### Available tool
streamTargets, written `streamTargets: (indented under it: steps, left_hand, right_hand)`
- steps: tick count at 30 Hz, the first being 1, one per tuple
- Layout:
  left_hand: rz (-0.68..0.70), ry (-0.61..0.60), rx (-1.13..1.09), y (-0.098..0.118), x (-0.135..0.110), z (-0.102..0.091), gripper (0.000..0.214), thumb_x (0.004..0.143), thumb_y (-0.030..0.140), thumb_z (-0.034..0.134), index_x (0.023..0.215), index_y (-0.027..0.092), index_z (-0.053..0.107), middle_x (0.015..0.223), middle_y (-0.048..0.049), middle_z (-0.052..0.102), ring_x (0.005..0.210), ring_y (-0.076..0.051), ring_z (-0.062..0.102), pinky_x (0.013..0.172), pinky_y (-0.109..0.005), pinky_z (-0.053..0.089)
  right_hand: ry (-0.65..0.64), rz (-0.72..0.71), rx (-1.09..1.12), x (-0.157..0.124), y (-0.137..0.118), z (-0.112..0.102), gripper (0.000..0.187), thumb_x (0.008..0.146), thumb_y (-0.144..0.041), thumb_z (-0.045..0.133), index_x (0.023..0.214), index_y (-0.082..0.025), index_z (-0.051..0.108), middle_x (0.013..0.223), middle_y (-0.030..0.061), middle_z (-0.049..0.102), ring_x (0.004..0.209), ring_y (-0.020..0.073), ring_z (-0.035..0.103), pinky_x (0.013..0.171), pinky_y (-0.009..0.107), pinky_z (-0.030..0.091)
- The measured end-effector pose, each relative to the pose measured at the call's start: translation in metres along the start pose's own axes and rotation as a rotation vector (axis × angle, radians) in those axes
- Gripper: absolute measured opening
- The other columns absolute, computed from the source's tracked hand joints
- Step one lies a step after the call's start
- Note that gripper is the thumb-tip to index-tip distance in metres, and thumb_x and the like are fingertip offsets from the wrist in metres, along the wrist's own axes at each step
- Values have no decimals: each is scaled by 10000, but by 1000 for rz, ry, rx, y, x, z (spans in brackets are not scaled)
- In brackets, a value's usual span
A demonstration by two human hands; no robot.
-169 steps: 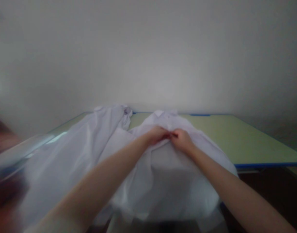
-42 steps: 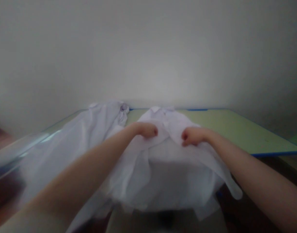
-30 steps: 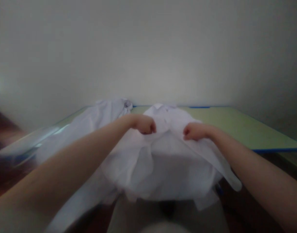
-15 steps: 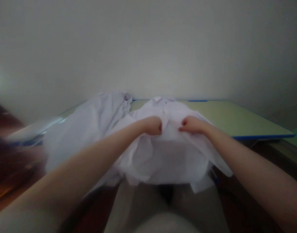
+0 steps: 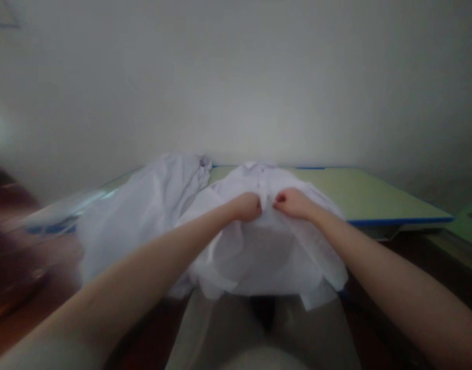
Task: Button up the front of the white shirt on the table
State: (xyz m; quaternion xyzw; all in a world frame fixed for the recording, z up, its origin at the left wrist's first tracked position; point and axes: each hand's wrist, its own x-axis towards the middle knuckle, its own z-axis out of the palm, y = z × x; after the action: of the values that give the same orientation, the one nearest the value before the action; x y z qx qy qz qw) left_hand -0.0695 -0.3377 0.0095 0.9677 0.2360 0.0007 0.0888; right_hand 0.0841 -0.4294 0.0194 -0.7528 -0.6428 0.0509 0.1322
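Observation:
A white collared shirt (image 5: 259,257) lies over the front of a pale green table (image 5: 382,192), its collar toward the wall and its lower part draped over the near edge onto my lap. My left hand (image 5: 249,206) is closed on the left side of the shirt's front opening. Just across from it, my right hand (image 5: 293,202) pinches the right side of the opening, thumb and fingers together. A small gap separates the two hands. Blur hides the buttons and the exact edges of cloth between my fingers.
A second heap of white cloth (image 5: 143,221) lies to the left, hanging off the table's edge. Blue trim (image 5: 405,221) runs along that edge. A green surface (image 5: 470,221) stands at the far right. Behind the table rises a pale wall (image 5: 236,77).
My right hand has moved left, closer to my left hand, drawing the right shirt side inward. My left hand has shifted slightly right. The view has tilted up a little.

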Motion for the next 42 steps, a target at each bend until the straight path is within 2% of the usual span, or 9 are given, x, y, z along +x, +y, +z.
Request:
streamTargets:
  steps: [4, 8, 13, 19, 29, 37, 42]
  left_hand:
    - [-28, 46, -94, -1, 2, 1, 321, 784, 326, 465, 811, 133, 721, 716, -81, 675, 655, -159, 573, 649, -252, 399]
    - [-48, 35, -190, -5, 0, 4, 316, 761, 356, 481, 745, 141, 711, 606, -44, 633, 595, -140, 539, 596, -242, 379]
    - [-114, -12, -350, -12, 0, 16, 254, 719, 301, 522, 762, 146, 717, 641, -36, 654, 586, -132, 545, 581, -237, 389]
    - [-116, -3, -379, -14, 2, 24, 247, 697, 279, 529, 768, 139, 720, 667, -43, 664, 607, -138, 557, 579, -238, 399]
    - [-155, -2, -472, -16, 4, 28, 255, 699, 320, 559, 781, 143, 723, 659, -43, 665, 596, -134, 572, 560, -225, 418]
    - [-220, 53, -660, -15, 4, 37, 215, 717, 303, 600, 782, 132, 713, 652, -48, 665, 603, -133, 595, 574, -222, 466]
    - [-253, 52, -768, -11, 9, 42, 200, 731, 263, 587, 821, 118, 691, 730, -62, 689, 644, -121, 622, 599, -210, 490]
  right_hand:
    - [86, 0, 56, 1, -13, 12, 199, 715, -311, 582, 741, -160, 708, 719, 47, 675, 665, 134, 573, 585, 221, 331]
    - [107, 12, 93, -4, -16, 23, 199, 720, -313, 583, 736, -163, 713, 713, 45, 678, 665, 133, 582, 574, 219, 319]
    - [96, 12, 111, -10, -14, 33, 200, 730, -299, 570, 742, -150, 702, 694, 39, 668, 621, 116, 552, 558, 217, 303]
    - [104, 18, 117, -13, -12, 39, 173, 723, -259, 549, 690, -149, 677, 650, 36, 647, 607, 115, 538, 557, 216, 300]
    - [243, -51, 202, -26, -13, 55, 232, 799, -306, 528, 755, -167, 708, 735, 33, 683, 648, 117, 571, 597, 208, 339]
    - [147, -90, 344, -27, -4, 50, 254, 828, -299, 509, 894, -174, 720, 850, 32, 703, 747, 147, 600, 648, 208, 399]
    - [152, -63, 359, -22, 0, 49, 228, 801, -297, 542, 874, -172, 718, 825, 37, 703, 735, 150, 613, 653, 216, 411]
